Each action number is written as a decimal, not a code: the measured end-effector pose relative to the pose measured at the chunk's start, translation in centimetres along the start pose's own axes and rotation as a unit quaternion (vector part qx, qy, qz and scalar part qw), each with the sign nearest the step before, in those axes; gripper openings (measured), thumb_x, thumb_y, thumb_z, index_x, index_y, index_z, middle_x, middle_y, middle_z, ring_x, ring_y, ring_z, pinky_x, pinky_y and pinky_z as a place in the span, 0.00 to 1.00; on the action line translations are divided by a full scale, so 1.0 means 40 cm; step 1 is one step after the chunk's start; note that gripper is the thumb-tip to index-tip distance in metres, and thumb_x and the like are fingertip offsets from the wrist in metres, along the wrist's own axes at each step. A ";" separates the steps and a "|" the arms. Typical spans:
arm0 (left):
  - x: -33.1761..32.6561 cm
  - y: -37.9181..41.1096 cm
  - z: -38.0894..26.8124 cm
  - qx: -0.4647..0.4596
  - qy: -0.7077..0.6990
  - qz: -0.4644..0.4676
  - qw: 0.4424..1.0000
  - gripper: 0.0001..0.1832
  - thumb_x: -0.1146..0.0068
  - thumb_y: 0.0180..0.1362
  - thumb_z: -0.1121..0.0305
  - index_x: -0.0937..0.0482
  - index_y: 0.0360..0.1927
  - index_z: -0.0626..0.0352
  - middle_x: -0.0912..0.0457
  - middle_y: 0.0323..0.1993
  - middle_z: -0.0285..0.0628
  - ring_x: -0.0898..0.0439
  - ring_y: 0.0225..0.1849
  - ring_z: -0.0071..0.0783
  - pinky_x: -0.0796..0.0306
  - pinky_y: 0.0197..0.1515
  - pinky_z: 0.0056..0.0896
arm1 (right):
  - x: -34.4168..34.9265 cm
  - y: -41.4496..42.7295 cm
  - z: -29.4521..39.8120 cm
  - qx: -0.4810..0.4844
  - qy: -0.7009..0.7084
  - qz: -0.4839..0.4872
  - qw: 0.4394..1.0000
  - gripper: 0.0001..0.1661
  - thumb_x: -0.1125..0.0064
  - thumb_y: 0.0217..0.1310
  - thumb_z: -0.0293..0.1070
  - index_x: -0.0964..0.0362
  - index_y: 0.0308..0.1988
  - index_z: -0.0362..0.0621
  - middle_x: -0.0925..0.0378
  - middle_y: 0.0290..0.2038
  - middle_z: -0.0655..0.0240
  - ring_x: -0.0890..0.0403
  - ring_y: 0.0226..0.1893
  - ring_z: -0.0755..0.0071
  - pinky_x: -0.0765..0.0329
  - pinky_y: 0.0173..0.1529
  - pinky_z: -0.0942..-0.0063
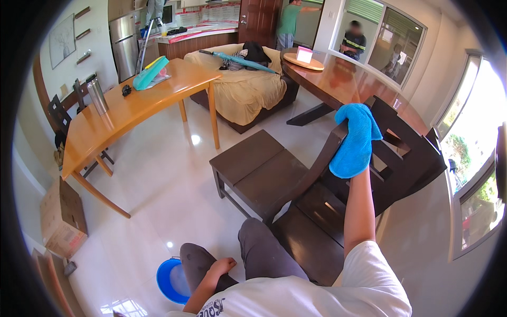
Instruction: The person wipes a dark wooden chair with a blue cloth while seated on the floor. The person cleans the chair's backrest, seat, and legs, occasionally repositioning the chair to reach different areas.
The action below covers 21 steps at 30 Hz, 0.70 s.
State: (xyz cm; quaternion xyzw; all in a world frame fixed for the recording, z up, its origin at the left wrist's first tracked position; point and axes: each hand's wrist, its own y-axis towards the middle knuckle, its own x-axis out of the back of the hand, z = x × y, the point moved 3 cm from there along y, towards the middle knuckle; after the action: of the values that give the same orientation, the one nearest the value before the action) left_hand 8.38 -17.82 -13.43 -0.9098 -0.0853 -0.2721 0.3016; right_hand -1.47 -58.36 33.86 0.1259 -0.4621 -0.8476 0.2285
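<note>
My right forearm (359, 210) reaches out over a dark brown wooden seat (305, 233). A bright blue cloth (352, 146) covers my right hand completely, hiding its fingers. The cloth lies against the upper end of the seat's curved wooden rail (317, 174), beside the slatted backrest (400, 158). Low in the view, my left hand (225, 266) rests by my thigh, its fingers loosely curled and nothing visible in them. A blue bucket (161, 277) holding cloudy liquid stands on the floor near my left knee.
An orange-brown wooden table (158, 93) carries a steel bottle (97, 95) and a teal case (150, 73). Behind are a covered sofa (245, 95), a glossy table (336, 81) and a stepladder (145, 45). Other people are farther off. A cardboard box (63, 222) stands left.
</note>
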 end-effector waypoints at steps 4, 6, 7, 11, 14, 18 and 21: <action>-0.027 0.014 0.039 -0.027 -0.010 -0.024 0.999 0.20 0.53 0.59 0.53 0.22 0.43 0.58 0.19 0.34 0.48 0.19 0.31 0.42 0.28 0.36 0.38 | -0.004 -0.004 -0.008 0.009 -0.009 -0.007 1.000 0.07 0.52 0.61 0.31 0.29 0.34 0.40 0.28 0.30 0.68 0.27 0.33 0.73 0.30 0.40 0.74; -0.015 0.014 0.020 0.001 -0.019 0.006 1.000 0.20 0.53 0.59 0.53 0.22 0.44 0.58 0.19 0.34 0.49 0.19 0.30 0.40 0.27 0.35 0.38 | -0.002 -0.002 -0.004 0.015 -0.014 -0.013 1.000 0.07 0.52 0.61 0.31 0.29 0.34 0.40 0.28 0.30 0.68 0.27 0.33 0.73 0.30 0.40 0.74; -0.018 0.023 0.029 -0.005 -0.016 0.011 1.000 0.20 0.53 0.59 0.53 0.22 0.45 0.58 0.19 0.34 0.49 0.19 0.30 0.40 0.27 0.35 0.38 | -0.004 -0.004 -0.004 0.015 -0.016 -0.015 1.000 0.07 0.52 0.61 0.31 0.29 0.34 0.40 0.28 0.30 0.68 0.27 0.33 0.73 0.30 0.40 0.74; -0.021 0.042 0.050 0.015 -0.022 0.023 0.999 0.21 0.53 0.59 0.53 0.23 0.46 0.58 0.19 0.38 0.49 0.19 0.31 0.41 0.27 0.36 0.37 | -0.013 -0.010 -0.009 0.012 -0.018 -0.023 0.999 0.06 0.51 0.61 0.30 0.29 0.34 0.41 0.28 0.29 0.69 0.27 0.32 0.73 0.29 0.39 0.74; -0.027 0.059 0.050 0.007 -0.018 0.014 1.000 0.22 0.54 0.59 0.53 0.23 0.47 0.59 0.20 0.40 0.50 0.20 0.38 0.44 0.28 0.42 0.39 | -0.001 -0.001 0.001 0.012 -0.032 -0.023 0.999 0.06 0.51 0.60 0.30 0.29 0.35 0.41 0.28 0.29 0.69 0.27 0.32 0.73 0.29 0.39 0.74; -0.024 0.052 0.038 0.007 -0.019 0.009 1.000 0.22 0.54 0.59 0.52 0.23 0.46 0.59 0.20 0.43 0.50 0.23 0.47 0.47 0.31 0.50 0.40 | 0.013 0.007 -0.013 0.007 -0.042 -0.021 0.999 0.05 0.51 0.60 0.29 0.29 0.35 0.42 0.27 0.29 0.69 0.27 0.31 0.72 0.29 0.38 0.74; -0.017 0.040 0.040 -0.008 -0.025 -0.003 1.000 0.22 0.54 0.59 0.52 0.22 0.46 0.59 0.21 0.43 0.51 0.23 0.47 0.48 0.32 0.50 0.40 | 0.026 0.025 -0.031 0.010 -0.049 -0.018 0.999 0.05 0.50 0.59 0.29 0.29 0.35 0.42 0.27 0.29 0.70 0.26 0.31 0.72 0.29 0.38 0.74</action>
State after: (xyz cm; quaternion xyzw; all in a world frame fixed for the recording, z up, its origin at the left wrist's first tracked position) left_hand 9.03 -18.14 -15.68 -0.9187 -0.0936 -0.2505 0.2907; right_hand -1.58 -60.25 34.02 0.0947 -0.4792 -0.8520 0.1886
